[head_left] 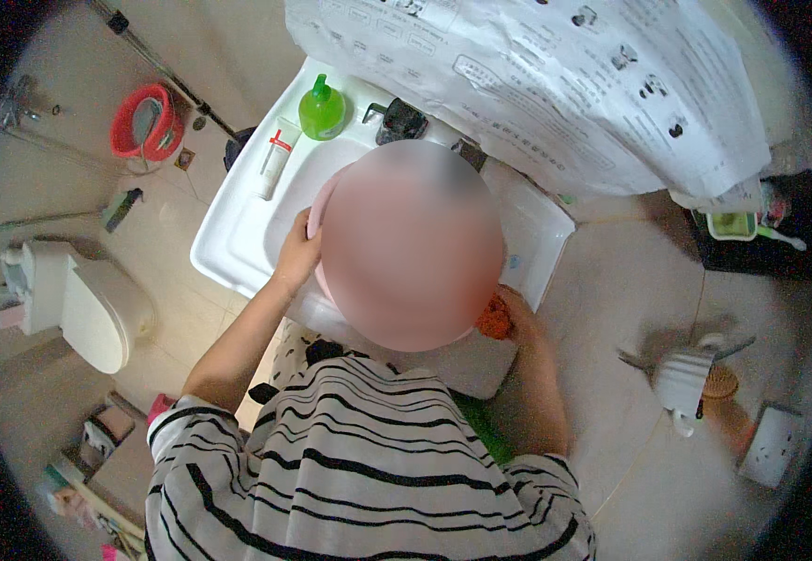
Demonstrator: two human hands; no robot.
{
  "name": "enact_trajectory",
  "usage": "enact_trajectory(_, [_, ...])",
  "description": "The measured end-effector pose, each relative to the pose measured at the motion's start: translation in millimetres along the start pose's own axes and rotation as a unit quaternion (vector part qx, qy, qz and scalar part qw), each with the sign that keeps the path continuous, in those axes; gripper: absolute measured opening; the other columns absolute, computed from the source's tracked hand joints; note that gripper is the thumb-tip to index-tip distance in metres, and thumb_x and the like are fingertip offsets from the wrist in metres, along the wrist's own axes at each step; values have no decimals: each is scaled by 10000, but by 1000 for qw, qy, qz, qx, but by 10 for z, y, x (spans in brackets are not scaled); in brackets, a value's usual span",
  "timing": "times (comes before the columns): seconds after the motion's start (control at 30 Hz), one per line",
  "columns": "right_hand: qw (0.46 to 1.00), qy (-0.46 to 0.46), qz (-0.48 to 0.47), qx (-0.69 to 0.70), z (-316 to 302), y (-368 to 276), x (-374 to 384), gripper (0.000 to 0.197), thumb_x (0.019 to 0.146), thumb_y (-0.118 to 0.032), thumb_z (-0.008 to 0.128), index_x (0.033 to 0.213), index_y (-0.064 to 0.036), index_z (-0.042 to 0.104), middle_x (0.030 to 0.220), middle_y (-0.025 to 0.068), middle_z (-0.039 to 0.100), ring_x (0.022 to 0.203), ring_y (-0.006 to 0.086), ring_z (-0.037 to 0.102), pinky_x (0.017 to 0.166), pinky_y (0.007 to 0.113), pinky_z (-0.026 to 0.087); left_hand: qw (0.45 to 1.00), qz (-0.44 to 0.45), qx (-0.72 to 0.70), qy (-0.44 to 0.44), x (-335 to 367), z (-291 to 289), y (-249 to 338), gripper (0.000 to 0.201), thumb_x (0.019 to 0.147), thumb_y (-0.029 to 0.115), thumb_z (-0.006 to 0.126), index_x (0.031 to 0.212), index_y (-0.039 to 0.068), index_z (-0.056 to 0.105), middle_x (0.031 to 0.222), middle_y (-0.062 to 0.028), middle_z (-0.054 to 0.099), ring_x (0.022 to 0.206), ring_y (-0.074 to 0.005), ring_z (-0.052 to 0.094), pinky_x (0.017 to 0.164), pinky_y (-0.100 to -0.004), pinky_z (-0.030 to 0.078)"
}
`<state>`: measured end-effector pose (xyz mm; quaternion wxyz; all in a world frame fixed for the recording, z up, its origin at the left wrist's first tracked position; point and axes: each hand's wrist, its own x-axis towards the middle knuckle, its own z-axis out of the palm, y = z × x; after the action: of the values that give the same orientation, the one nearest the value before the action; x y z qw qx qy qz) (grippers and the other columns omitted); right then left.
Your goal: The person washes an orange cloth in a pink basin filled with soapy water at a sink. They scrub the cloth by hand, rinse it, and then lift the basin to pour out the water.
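— What sort of place is pictured here?

— A home bathroom: a white washbasin [238,234] sits under the left hand [296,252], with a green soap dispenser [321,110] and a tube [275,159] on its rim beyond.

— Anything else?

— A white toilet [88,304] stands well left of that hand, on a tiled floor [630,309].

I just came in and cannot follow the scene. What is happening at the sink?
A person in a striped shirt stands at a white sink. The left hand grips the rim of a pink basin resting in the sink. The right hand presses an orange sponge or cloth at the basin's other side. A green soap bottle and a white tube sit on the sink's rim.
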<state>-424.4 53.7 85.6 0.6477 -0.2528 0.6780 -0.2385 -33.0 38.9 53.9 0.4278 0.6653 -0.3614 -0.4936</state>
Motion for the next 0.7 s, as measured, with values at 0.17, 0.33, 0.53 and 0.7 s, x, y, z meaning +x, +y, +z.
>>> enact_trajectory(0.17, [997, 49, 21, 59, 229, -85, -64, 357, 836, -194, 586, 1106, 25, 510, 1030, 132, 582, 887, 232, 595, 671, 345, 518, 998, 10, -53, -20, 4, -41, -52, 445, 777, 100, 520, 1194, -47, 467, 1058, -179, 591, 937, -231, 578, 838, -330, 442])
enact_trajectory(0.33, [992, 62, 18, 105, 246, -352, -427, 283, 802, -138, 604, 1035, 6, 535, 919, 105, 587, 777, 212, 594, 626, 337, 507, 998, -17, -42, -34, -80, -28, -216, 422, 775, 58, 484, 1179, -62, 483, 1021, -170, 600, 930, -231, 578, 843, -324, 434])
enact_trajectory(0.53, [991, 73, -47, 103, 237, -621, -607, 211, 802, -117, 576, 974, 4, 557, 835, 81, 588, 720, 200, 587, 610, 308, 493, 986, -83, -126, -76, -135, -30, 78, 384, 803, 76, 473, 1151, -83, 493, 989, -165, 593, 919, -228, 566, 839, -324, 430])
enact_trajectory(0.7, [988, 103, -53, 105, 218, -643, -664, 197, 815, -121, 569, 969, 1, 558, 839, 69, 589, 728, 187, 589, 617, 305, 489, 982, -84, -142, -94, -73, 34, 131, 379, 809, 76, 474, 1148, -94, 483, 1014, -169, 584, 931, -222, 559, 834, -319, 432])
